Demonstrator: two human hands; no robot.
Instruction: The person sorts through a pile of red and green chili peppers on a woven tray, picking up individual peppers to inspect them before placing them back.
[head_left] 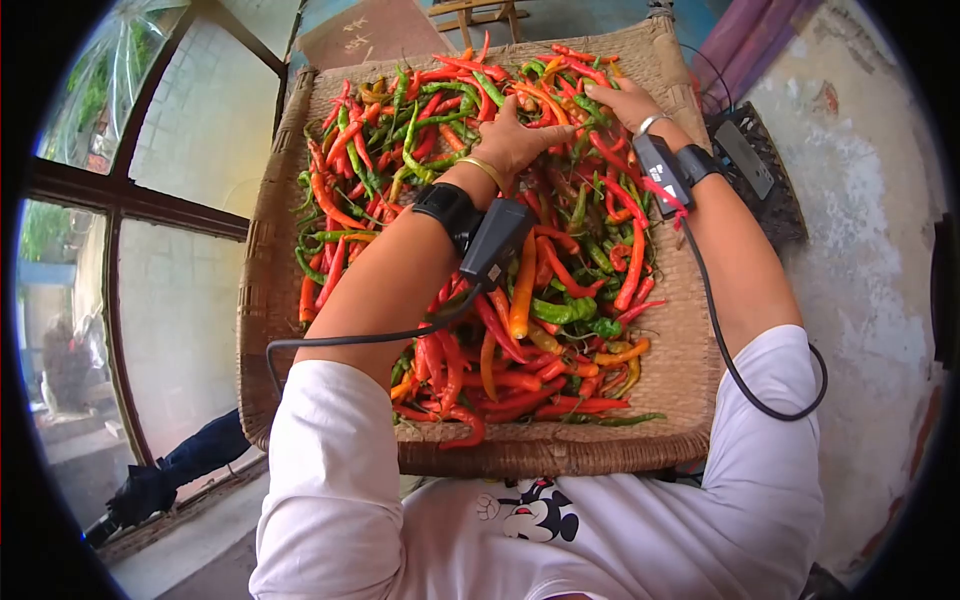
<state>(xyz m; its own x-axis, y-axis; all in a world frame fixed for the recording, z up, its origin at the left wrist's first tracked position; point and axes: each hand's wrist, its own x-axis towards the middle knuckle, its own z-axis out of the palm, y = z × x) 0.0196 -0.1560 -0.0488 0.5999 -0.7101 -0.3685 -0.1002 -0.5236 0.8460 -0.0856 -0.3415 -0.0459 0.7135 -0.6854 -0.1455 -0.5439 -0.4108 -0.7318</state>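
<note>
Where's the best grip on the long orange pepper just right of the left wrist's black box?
Probably mid-length, pinched across its sides from above: the pepper is long and slim, runs near-to-far atop the pile, and its upper face shows.

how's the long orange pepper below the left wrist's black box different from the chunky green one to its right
Pose: the orange pepper points up and down the view, while the green pepper lies across it. Skin: the orange pepper looks smooth, the green pepper lumpy and creased. Both lie on top of the pile of peppers.
</note>
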